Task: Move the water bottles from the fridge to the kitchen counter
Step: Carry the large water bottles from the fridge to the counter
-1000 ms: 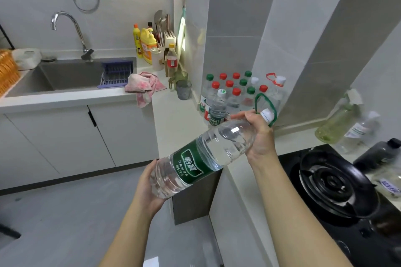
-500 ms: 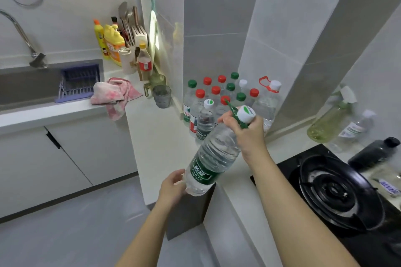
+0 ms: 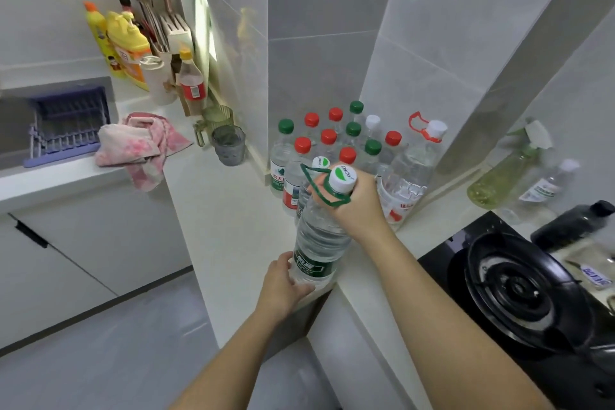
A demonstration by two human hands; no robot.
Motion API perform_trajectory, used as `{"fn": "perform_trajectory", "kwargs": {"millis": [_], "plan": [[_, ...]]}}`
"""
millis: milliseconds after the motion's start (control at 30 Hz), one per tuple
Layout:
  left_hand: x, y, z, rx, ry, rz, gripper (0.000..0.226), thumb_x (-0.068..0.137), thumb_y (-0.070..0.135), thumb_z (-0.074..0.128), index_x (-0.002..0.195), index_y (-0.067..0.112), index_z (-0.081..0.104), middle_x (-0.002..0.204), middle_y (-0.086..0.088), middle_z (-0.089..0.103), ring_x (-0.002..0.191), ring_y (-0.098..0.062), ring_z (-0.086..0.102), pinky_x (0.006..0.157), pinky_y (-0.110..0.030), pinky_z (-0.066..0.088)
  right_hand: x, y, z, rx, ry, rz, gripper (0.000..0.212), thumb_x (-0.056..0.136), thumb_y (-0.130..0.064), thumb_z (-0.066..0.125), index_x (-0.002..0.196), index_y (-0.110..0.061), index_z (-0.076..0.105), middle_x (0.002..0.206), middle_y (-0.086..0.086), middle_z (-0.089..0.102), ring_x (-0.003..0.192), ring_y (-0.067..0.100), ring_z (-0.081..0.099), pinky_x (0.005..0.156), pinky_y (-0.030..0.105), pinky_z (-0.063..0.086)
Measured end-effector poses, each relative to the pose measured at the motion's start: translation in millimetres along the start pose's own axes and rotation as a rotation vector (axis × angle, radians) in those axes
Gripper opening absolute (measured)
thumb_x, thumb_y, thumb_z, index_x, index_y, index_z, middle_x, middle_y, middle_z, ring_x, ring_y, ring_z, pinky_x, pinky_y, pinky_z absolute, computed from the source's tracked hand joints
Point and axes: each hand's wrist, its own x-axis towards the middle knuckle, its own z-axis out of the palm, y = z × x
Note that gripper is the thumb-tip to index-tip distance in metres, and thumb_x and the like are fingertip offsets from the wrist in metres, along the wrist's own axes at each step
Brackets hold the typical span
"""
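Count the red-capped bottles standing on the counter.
6 red-capped bottles, grouped together: two at the back, two in the middle, one in front by the held bottle, one on the right. The held bottle may hide more.

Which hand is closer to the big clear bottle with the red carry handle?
Right. The right hand, gripping the neck of the green-labelled clear water bottle, sits just beside the big clear red-handled bottle; the left hand holds the water bottle's base, farther away.
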Motion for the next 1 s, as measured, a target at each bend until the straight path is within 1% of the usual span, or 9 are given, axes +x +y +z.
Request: {"fn": "perform_trajectory", "kwargs": {"millis": [167,267,400,500,567,633,733,867,1000], "plan": [[11,2,5,0.109,0.036,0.043,0.078,0.064,0.029,0.089,0.131,0.018,0.050,0.119,-0.005,0.053,0.105,-0.021,0.056,0.087,-0.026,0.042,13,2,-8,0.020,-0.088,0.017,0.012,0.084,-0.001,0.073,0.080,-0.009,0.064,0.084,0.013,0.073,0.082,0.021,0.071,0.077,0.032,0.057],[19,6,13,0.111,0.047,0.061,0.075,0.064,0.029,0.090,0.127,0.016,0.052,0.116,-0.007,0.054,0.100,-0.025,0.059,0.087,-0.031,0.046,19,3,-17,0.000,-0.105,0.046,0.012,0.084,-0.006,0.075,0.089,-0.011,0.066,0.085,-0.002,0.072,0.083,0.007,0.068,0.077,0.022,0.054],[28,24,34,0.074,0.054,0.072,0.071,0.067,0.028,0.088,0.126,0.015,0.051,0.114,-0.006,0.053,0.101,-0.023,0.057,0.082,-0.027,0.043,23,13,-39,-0.194,0.011,0.060,0.029,0.083,-0.028,0.078,0.090,-0.019,0.052,0.091,0.004,0.061,0.084,0.016,0.059,0.081,0.039,0.052],[35,40,54,0.005,0.051,0.075,0.071,0.066,0.026,0.088,0.125,0.014,0.050,0.114,-0.005,0.050,0.105,-0.023,0.056,0.081,-0.025,0.040,26,17,-61,-0.328,0.102,0.003,0.036,0.080,-0.033,0.080,0.096,-0.013,0.055,0.101,0.007,0.057,0.092,0.023,0.059,0.082,0.044,0.051],[40,48,66,-0.027,0.048,0.058,0.072,0.066,0.023,0.088,0.126,0.014,0.049,0.117,-0.006,0.050,0.108,-0.024,0.056,0.085,-0.025,0.041,28,19,-73,-0.327,0.122,-0.003,0.034,0.078,-0.035,0.081,0.096,-0.021,0.056,0.105,0.006,0.059,0.095,0.020,0.060,0.083,0.038,0.052],[44,55,77,-0.051,0.047,0.045,0.071,0.065,0.023,0.089,0.124,0.013,0.049,0.118,-0.006,0.049,0.107,-0.024,0.056,0.087,-0.026,0.041,32,23,-84,-0.326,0.153,-0.013,0.035,0.077,-0.033,0.082,0.098,-0.028,0.056,0.104,0.004,0.062,0.094,0.008,0.060,0.081,0.020,0.048],[52,68,89,-0.068,0.054,0.030,0.070,0.065,0.024,0.090,0.120,0.013,0.048,0.116,-0.005,0.047,0.104,-0.025,0.057,0.086,-0.029,0.043,38,27,-96,-0.340,0.191,-0.024,0.034,0.077,-0.033,0.083,0.099,-0.024,0.059,0.098,0.000,0.062,0.083,-0.009,0.054,0.071,0.005,0.039],[64,83,100,-0.072,0.084,0.007,0.066,0.067,0.026,0.088,0.116,0.013,0.045,0.115,-0.004,0.044,0.103,-0.028,0.058,0.085,-0.032,0.044,46,32,-108,-0.299,0.206,0.007,0.038,0.076,-0.036,0.083,0.107,-0.026,0.064,0.106,-0.005,0.067,0.096,0.009,0.063,0.086,0.024,0.051],[72,87,104,-0.086,0.138,-0.020,0.067,0.068,0.027,0.088,0.117,0.010,0.045,0.121,-0.009,0.045,0.105,-0.032,0.058,0.087,-0.037,0.046,55,33,-108,-0.231,0.167,0.005,0.038,0.076,-0.033,0.083,0.106,-0.035,0.060,0.103,-0.019,0.067,0.100,0.003,0.065,0.090,0.026,0.052]]}}
